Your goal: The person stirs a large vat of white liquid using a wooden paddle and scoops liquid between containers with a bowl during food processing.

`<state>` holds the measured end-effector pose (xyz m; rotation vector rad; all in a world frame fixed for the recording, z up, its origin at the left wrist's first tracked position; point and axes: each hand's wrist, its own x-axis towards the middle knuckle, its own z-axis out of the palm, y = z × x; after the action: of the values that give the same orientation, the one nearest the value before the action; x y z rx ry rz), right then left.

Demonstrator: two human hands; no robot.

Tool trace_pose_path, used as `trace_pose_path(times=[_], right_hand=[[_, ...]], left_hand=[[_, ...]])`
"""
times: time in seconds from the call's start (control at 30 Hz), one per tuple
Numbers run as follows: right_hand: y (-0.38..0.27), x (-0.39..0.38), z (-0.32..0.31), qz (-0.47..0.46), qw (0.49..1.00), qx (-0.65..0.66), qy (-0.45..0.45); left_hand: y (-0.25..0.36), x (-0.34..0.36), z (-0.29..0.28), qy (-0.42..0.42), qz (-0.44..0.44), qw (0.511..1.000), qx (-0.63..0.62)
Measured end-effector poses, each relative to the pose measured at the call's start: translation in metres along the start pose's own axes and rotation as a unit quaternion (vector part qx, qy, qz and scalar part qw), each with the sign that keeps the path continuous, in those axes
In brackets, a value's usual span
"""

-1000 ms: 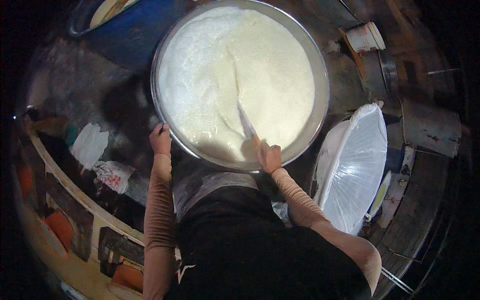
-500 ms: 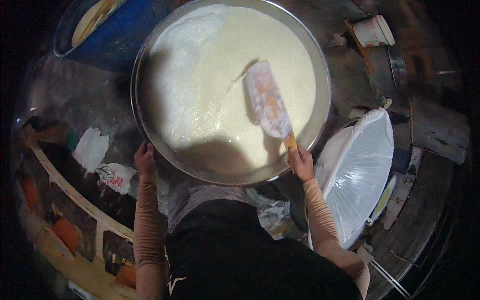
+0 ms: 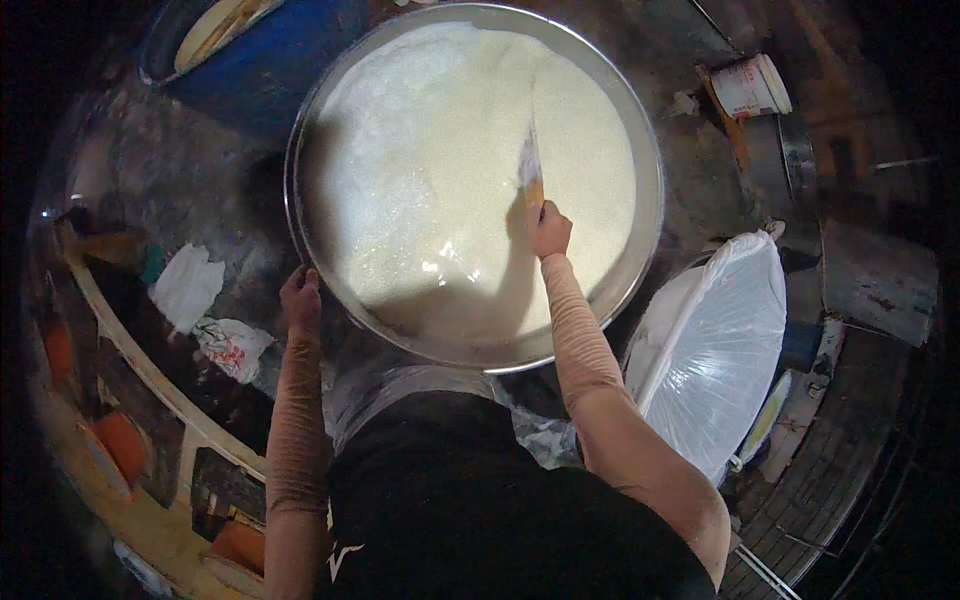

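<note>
A large round steel basin (image 3: 649, 220) holds a pale cream mixture (image 3: 420, 180), whiter and foamier toward the left. My right hand (image 3: 550, 230) is closed on the short wooden handle of a flat paddle (image 3: 530, 160), reaching over the middle-right of the basin. The paddle's whitened blade stands edge-on, its tip partly sunk in the mixture. My left hand (image 3: 300, 290) is closed on the basin's rim at the lower left.
A blue tub (image 3: 290, 60) with cream contents is at upper left. A plastic-covered round lid or tray (image 3: 720, 350) leans at right, below a white bucket (image 3: 750, 85). Crumpled white bags (image 3: 185, 285) and a curved wooden frame (image 3: 140, 360) are at left.
Half a second ago the paddle's broad face was lifted and showing; now it is turned edge-on in the mixture, and my right hand has moved up and left, farther over the basin.
</note>
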<state>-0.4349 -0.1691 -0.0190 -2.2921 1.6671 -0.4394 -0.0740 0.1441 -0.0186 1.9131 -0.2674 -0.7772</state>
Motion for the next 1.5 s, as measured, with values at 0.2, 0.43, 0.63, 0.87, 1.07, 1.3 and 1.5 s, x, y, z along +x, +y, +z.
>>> trace_pose_path(times=[0.2, 0.43, 0.63, 0.87, 1.07, 1.3, 1.5], right_hand=[[-0.034, -0.128, -0.01, -0.088, 0.989, -0.1, -0.07], [-0.074, -0.207, -0.095, -0.134, 0.973, -0.015, -0.19], [-0.056, -0.184, -0.191, 0.008, 0.898, 0.109, -0.426], [-0.011, -0.143, -0.211, 0.295, 0.845, 0.346, -0.281], [0.014, -0.021, -0.095, 0.084, 0.991, 0.061, 0.085], [0.032, 0.049, -0.021, 0.021, 0.998, -0.051, 0.042], [-0.013, -0.066, -0.022, -0.04, 0.993, -0.108, -0.021]], left_hand=[[0.024, -0.007, 0.009, -0.011, -0.093, 0.995, -0.03], [0.027, -0.009, 0.009, -0.011, -0.11, 0.994, 0.011], [0.038, -0.013, 0.006, -0.028, -0.131, 0.991, -0.008], [0.001, -0.005, -0.01, 0.029, -0.005, 0.997, 0.075], [0.007, -0.007, -0.029, -0.004, -0.002, 0.99, 0.139], [0.019, 0.0, -0.02, -0.013, 0.041, 0.993, 0.108], [-0.023, 0.004, -0.007, -0.006, 0.008, 1.0, 0.011]])
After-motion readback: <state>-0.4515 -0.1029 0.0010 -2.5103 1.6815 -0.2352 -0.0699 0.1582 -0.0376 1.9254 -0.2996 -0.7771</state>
